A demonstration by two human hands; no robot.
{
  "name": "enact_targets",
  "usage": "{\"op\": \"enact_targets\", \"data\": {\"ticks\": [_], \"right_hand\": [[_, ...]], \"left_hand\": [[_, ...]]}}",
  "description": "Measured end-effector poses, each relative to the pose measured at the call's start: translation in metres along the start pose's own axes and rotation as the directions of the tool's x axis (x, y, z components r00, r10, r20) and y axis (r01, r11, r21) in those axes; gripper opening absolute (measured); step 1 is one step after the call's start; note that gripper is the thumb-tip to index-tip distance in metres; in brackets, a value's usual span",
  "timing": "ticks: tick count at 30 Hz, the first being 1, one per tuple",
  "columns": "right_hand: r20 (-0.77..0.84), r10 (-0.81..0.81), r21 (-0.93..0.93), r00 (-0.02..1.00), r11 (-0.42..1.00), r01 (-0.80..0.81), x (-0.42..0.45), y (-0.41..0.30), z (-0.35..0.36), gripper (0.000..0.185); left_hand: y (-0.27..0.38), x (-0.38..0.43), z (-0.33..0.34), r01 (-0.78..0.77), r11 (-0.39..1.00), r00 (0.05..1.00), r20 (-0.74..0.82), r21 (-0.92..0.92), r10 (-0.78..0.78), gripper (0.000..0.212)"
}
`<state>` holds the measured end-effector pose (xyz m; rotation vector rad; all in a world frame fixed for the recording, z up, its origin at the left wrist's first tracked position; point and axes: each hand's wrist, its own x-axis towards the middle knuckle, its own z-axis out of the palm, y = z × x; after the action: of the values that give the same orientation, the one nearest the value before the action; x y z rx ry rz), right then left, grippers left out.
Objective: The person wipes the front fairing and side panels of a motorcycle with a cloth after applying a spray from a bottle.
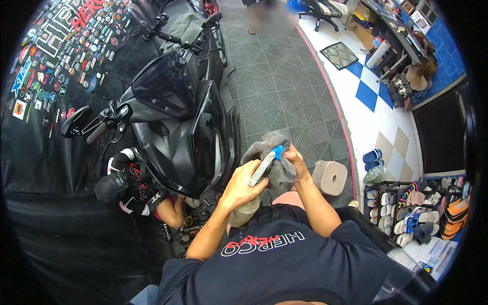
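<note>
In front of my chest, my left hand [243, 183] grips a flat grey bar-like tool [262, 168] that slants up to the right. Its far end meets a small blue piece [278, 152] lying against a grey cloth [283, 172]. The cloth is bunched in my right hand [298, 163], whose thumb is beside the blue piece. Folds of cloth hide some fingers, and whether the blue piece is joined to the bar I cannot tell. A beige cylindrical object [244, 212] is under my left wrist.
A black scooter [179, 141] stands at the left, another cloth [185, 28] draped behind its handlebar. A person in a black cap [110, 188] crouches beside its front, near scattered tools [190, 225]. A beige stool [330, 178] is at my right; shoe racks [385, 209] stand beyond. Another person is at the top.
</note>
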<state>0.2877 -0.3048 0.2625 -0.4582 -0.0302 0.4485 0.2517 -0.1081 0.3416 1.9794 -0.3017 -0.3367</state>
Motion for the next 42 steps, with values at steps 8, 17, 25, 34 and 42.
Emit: {"op": "enact_targets", "data": {"ticks": [8, 17, 25, 34, 42], "right_hand": [[-0.002, -0.015, -0.123, 1.000, 0.992, 0.014, -0.003, 0.002, -0.004, 0.062], [-0.013, -0.042, 0.020, 0.999, 0.999, 0.043, 0.000, 0.003, -0.015, 0.052], [0.046, 0.066, 0.135, 0.997, 0.988, -0.072, 0.030, 0.009, -0.012, 0.057], [-0.099, 0.365, -0.009, 0.926, 0.930, -0.368, 0.071, 0.100, -0.067, 0.054], [-0.086, 0.618, -0.233, 0.782, 0.750, -0.619, 0.015, 0.095, -0.082, 0.066]], "left_hand": [[-0.008, 0.000, 0.005, -0.188, 0.970, 0.979, -0.045, 0.155, 0.197, 0.034], [0.002, -0.007, 0.003, -0.200, 0.973, 0.980, 0.030, 0.116, 0.198, 0.045], [-0.079, -0.010, 0.026, -0.208, 0.978, 0.945, -0.262, -0.012, 0.197, 0.047], [-0.222, -0.063, 0.100, 0.020, 0.989, 0.860, -0.501, -0.147, -0.092, 0.056], [-0.227, -0.127, 0.123, 0.333, 0.934, 0.922, -0.165, -0.131, -0.352, 0.039]]}}
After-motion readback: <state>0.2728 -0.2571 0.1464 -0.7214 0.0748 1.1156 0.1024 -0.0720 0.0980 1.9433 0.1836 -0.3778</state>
